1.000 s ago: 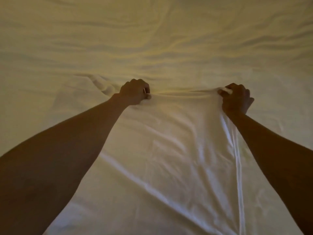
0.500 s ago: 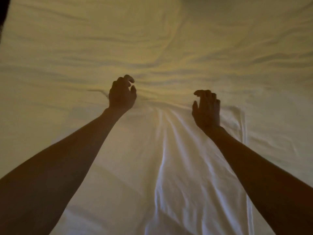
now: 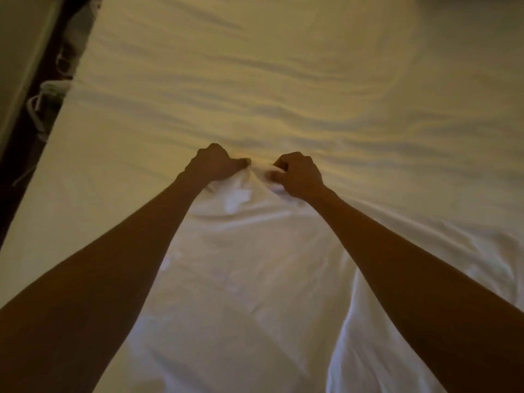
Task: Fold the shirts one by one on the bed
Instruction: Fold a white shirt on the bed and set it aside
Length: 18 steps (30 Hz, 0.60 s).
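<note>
Open bed [image 3: 283,80] beyond; dim clutter [image 3: 48,89], perhaps cords, left.

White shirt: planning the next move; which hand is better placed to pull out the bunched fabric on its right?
Probably the right hand: both pinch the far edge of the white shirt, but the bunched fabric lies on its side; the left hand would have to cross.

The shirt [image 3: 255,265] is thin white cloth, soft and matt, with a faint sheen along its sharper creases and bunched folds near the top. The bed [image 3: 283,80] under it is covered in cream cloth, also matt, smooth to look at but rippled with shallow wrinkles. At the left edge runs a dark strip [image 3: 14,171]; its material cannot be told.
</note>
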Each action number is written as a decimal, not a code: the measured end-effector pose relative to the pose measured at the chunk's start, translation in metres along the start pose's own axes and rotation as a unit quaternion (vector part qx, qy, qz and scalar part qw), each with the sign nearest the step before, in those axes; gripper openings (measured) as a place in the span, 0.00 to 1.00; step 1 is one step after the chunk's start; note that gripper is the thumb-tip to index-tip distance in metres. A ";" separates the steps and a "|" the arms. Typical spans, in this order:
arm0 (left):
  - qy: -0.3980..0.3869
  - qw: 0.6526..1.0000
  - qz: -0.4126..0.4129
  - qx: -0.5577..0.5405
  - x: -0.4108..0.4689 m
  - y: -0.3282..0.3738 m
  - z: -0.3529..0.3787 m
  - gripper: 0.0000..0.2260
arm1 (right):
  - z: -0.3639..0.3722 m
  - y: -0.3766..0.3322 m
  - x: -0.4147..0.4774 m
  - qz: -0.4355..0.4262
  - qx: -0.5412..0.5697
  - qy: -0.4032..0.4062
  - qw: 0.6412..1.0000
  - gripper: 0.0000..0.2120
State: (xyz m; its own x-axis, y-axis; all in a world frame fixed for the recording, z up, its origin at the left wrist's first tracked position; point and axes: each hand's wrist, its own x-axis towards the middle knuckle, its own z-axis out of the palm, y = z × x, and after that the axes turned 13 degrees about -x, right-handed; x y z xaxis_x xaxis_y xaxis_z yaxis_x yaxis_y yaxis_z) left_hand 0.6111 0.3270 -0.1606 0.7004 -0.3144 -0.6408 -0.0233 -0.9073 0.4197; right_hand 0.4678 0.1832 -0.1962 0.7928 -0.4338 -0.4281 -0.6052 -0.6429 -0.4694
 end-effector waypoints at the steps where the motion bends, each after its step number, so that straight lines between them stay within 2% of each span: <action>1: -0.012 0.999 -0.006 -0.036 0.000 0.002 -0.006 0.30 | -0.004 -0.003 0.006 0.013 0.046 0.014 0.999 0.11; 4: -0.041 0.984 0.010 -0.175 0.001 0.007 -0.022 0.27 | -0.016 -0.007 0.021 0.094 0.226 0.080 0.966 0.09; 6: -0.036 0.969 0.040 -0.239 0.008 0.006 -0.029 0.21 | -0.022 -0.006 0.030 0.144 0.283 0.103 0.943 0.10; 8: -0.052 0.965 0.055 -0.251 0.012 0.007 -0.031 0.17 | -0.025 -0.003 0.038 0.182 0.326 0.118 0.920 0.11; 11: -0.098 0.978 0.049 -0.180 0.017 0.010 -0.031 0.16 | -0.032 0.001 0.048 0.221 0.403 0.120 0.880 0.17; 13: -0.090 0.968 0.075 -0.224 0.023 0.012 -0.030 0.14 | -0.037 0.002 0.050 0.228 0.418 0.115 0.872 0.18; 16: -0.108 0.911 0.092 -0.387 0.035 0.013 -0.030 0.20 | -0.045 0.004 0.051 0.207 0.466 0.101 0.854 0.17; 17: -0.122 0.897 0.081 -0.416 0.037 0.016 -0.029 0.21 | -0.048 0.005 0.051 0.195 0.463 0.097 0.859 0.17; 18: -0.140 0.893 0.064 -0.424 0.036 0.019 -0.030 0.20 | -0.051 0.005 0.052 0.177 0.435 0.089 0.878 0.15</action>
State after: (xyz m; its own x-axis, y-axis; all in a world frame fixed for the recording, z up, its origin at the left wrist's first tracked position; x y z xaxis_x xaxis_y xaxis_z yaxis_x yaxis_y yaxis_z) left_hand 0.6573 0.3061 -0.1567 0.5221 -0.5660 -0.6380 0.5402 -0.3594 0.7610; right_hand 0.5095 0.1258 -0.1814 0.4960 -0.6511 -0.5745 -0.5804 0.2436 -0.7771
